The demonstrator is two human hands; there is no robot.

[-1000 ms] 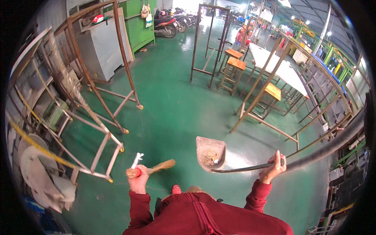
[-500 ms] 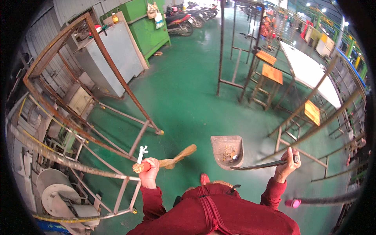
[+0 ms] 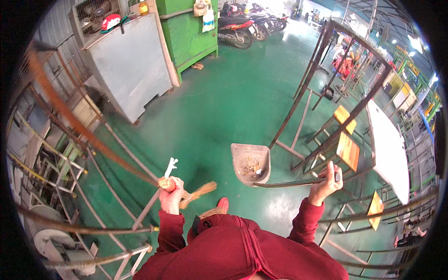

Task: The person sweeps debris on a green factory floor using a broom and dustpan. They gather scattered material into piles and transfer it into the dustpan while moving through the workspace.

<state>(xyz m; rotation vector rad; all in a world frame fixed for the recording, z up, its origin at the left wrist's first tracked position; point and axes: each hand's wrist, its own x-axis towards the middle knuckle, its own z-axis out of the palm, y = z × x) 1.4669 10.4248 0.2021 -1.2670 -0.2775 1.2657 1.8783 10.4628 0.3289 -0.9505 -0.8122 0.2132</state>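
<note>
My left hand (image 3: 171,196) is closed around the handle of a straw broom (image 3: 201,192). The handle's end and a white tie stick up above my fist, and the tan bristles fan out to the right, over the floor. My right hand (image 3: 326,185) grips the long dark handle of a dustpan (image 3: 237,175). The worn, greyish pan lies ahead of me, slightly right of my foot, with brown debris and a whitish scrap (image 3: 254,167) inside. From this view I cannot tell whether the pan touches the floor.
Rusty metal frames (image 3: 88,135) stand close on my left, and another tall frame (image 3: 305,88) rises ahead right. Wooden stools (image 3: 348,151) line a white table (image 3: 387,144). Ahead left are a grey cabinet (image 3: 130,65) and a green cabinet (image 3: 186,37); motorbikes (image 3: 240,35) park beyond. A person (image 3: 344,65) sits far right.
I have advanced across the floor: the cabinets and stools appear nearer and the side frames have slid back past me. Broom and dustpan travel along, still in my hands.
</note>
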